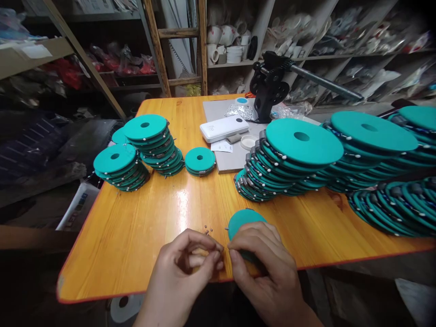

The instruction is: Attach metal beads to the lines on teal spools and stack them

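Near the table's front edge, my left hand (189, 268) has its thumb and fingertips pinched together; anything between them is too small to make out. My right hand (264, 259) is close beside it, fingers curled and tips drawn together, and what they hold cannot be seen. Partly under my right hand lies a green disc (243, 221), flat on the wooden table (163, 213). Several tiny dark beads (206, 230) are scattered on the wood just beyond my left fingertips. The fingertips of both hands almost meet.
Stacks of green discs stand at the left (115, 159) and right (303, 141), with a small stack (200, 160) between. Farther back are a white power bank (224, 128), a round lid (248, 142) and a black metal tool (269, 86) with a long bar. Shelves line the back.
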`<action>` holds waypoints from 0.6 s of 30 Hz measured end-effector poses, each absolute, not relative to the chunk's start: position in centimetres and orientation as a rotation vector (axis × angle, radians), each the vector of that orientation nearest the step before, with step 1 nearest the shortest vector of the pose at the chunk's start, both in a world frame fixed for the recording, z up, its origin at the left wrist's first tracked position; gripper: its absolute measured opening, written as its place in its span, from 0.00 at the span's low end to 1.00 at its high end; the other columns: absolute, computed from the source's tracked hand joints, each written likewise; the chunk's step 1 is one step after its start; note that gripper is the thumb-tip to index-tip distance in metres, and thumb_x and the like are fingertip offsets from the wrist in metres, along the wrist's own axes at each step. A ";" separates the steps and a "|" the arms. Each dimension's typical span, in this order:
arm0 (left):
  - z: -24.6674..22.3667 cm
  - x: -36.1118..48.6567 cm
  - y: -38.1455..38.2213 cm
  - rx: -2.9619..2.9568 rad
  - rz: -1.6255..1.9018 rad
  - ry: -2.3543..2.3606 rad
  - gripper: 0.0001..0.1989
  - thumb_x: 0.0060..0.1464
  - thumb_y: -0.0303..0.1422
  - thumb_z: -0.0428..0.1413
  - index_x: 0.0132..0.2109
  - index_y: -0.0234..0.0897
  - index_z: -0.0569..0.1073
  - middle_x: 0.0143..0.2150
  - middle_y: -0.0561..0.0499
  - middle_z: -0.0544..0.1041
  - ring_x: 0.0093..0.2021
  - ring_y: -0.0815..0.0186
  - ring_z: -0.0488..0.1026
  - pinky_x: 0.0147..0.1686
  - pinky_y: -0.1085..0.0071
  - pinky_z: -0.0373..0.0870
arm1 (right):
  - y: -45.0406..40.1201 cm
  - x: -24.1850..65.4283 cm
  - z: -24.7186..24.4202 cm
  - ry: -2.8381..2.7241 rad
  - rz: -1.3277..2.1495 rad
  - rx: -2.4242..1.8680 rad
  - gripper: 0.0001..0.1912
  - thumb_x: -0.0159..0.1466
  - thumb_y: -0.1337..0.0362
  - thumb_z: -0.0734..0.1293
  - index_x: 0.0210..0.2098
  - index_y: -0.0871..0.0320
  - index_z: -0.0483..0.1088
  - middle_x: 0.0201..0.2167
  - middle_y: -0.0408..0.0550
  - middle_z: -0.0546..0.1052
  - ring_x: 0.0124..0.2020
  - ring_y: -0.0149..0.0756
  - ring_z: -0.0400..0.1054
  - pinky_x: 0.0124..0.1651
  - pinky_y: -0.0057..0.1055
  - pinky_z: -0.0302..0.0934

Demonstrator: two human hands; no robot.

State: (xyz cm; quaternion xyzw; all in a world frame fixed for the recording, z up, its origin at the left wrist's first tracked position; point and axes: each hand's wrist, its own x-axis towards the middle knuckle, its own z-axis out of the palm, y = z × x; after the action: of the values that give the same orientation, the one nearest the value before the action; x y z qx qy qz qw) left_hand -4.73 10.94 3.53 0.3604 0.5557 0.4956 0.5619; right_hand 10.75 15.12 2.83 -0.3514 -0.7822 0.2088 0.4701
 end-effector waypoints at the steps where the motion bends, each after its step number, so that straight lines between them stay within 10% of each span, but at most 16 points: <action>1: 3.5 -4.8 10.9 0.837 1.176 1.302 0.05 0.51 0.29 0.63 0.32 0.35 0.74 0.31 0.51 0.80 0.28 0.68 0.79 0.30 0.76 0.78 | 15.1 10.8 2.9 -1.916 0.517 -0.859 0.07 0.61 0.75 0.62 0.30 0.58 0.67 0.25 0.42 0.71 0.31 0.32 0.65 0.38 0.32 0.56; 18: 3.6 -5.0 10.9 0.880 1.190 1.355 0.04 0.52 0.28 0.62 0.30 0.36 0.76 0.29 0.51 0.81 0.28 0.69 0.80 0.30 0.80 0.78 | 15.2 10.8 3.1 -1.903 0.544 -0.872 0.08 0.61 0.75 0.62 0.28 0.58 0.67 0.23 0.40 0.72 0.30 0.30 0.66 0.37 0.32 0.55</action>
State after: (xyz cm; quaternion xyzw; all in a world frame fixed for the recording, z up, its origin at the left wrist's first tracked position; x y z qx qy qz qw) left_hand -4.99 10.86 3.58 0.3700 0.5695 0.5000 0.5374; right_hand 10.79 15.20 3.12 -0.3559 -0.7767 0.2220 0.4699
